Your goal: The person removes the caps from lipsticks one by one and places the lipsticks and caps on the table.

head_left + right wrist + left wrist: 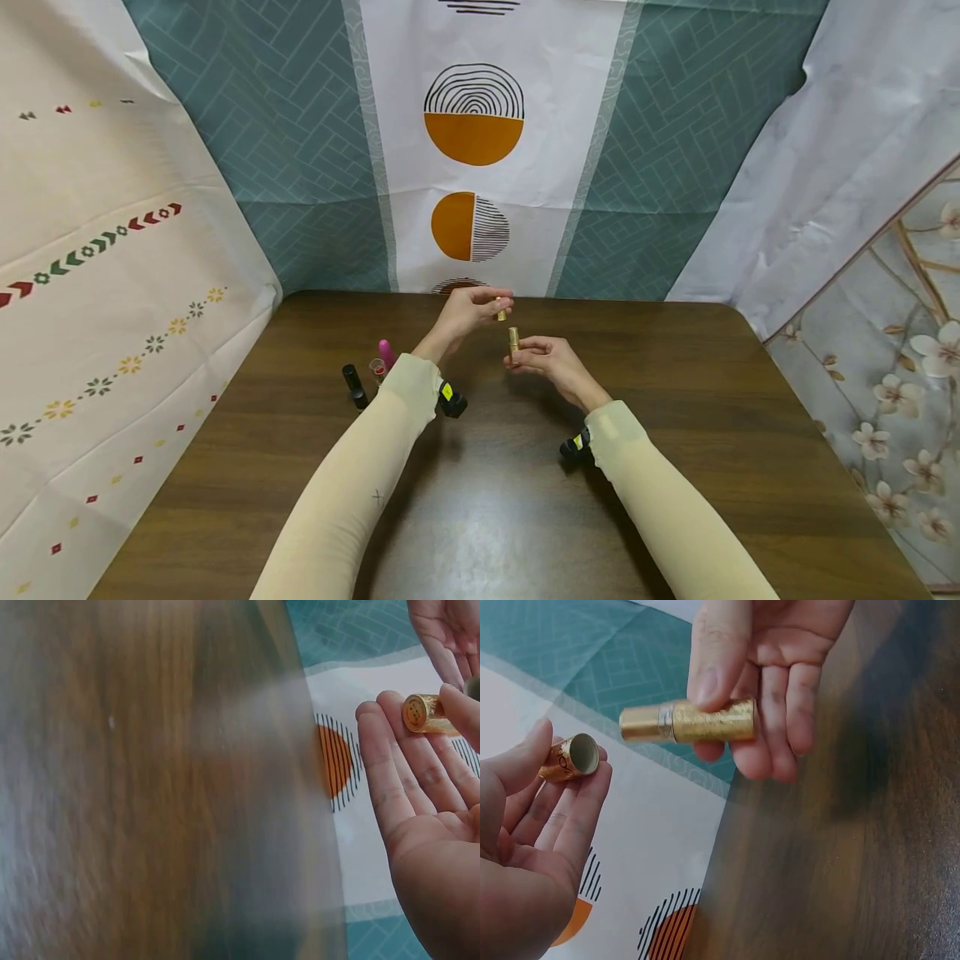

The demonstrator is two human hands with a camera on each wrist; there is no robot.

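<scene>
My left hand (463, 315) pinches a gold lipstick cap (568, 759) between thumb and fingers. In the left wrist view the cap's open end faces the tube. Below and to the right of it in the head view, my right hand (553, 365) holds a gold lipstick tube (714, 723), the thumb pressed along its patterned base. The tube's narrower, smooth gold end points toward the cap, and a gap separates the two. From the right wrist, the round bottom of the tube (417, 714) shows above the extended fingers; the rest is partly behind the thumb.
On the brown wooden table (705, 400), left of my left forearm, lie a black tube (351, 379), a pink item (386, 353) and a small clear-and-red item (378, 368), partly hidden by the sleeve. Patterned cloths (292, 150) hang behind the table and along its sides.
</scene>
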